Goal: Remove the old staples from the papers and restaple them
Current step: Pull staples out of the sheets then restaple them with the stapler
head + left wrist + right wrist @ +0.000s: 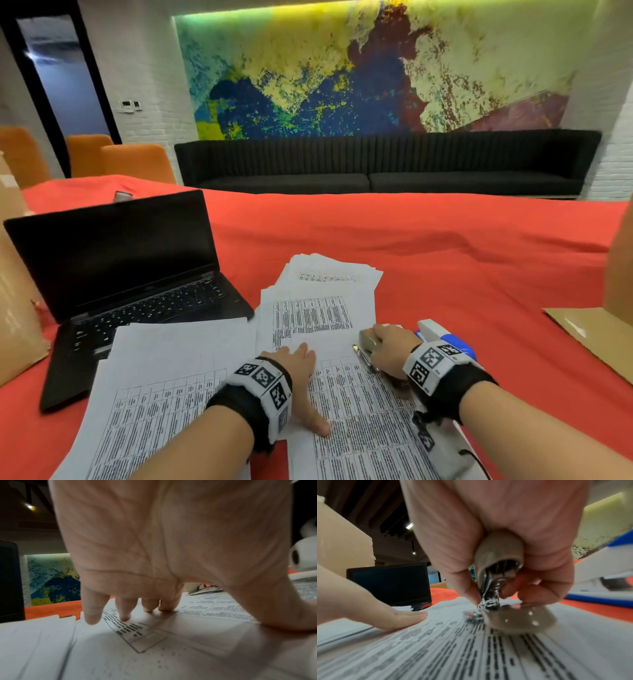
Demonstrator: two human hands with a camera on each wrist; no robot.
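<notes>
At a red-draped surface, the left hand lies flat, fingers straight, on the printed papers while the right hand grips a small metal stapler at their corner (the sheets could shift or tear if that flat hold slackens).

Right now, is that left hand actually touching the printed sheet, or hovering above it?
Touching. In the left wrist view, the left hand plants its fingertips and thumb on the printed sheet.
</notes>
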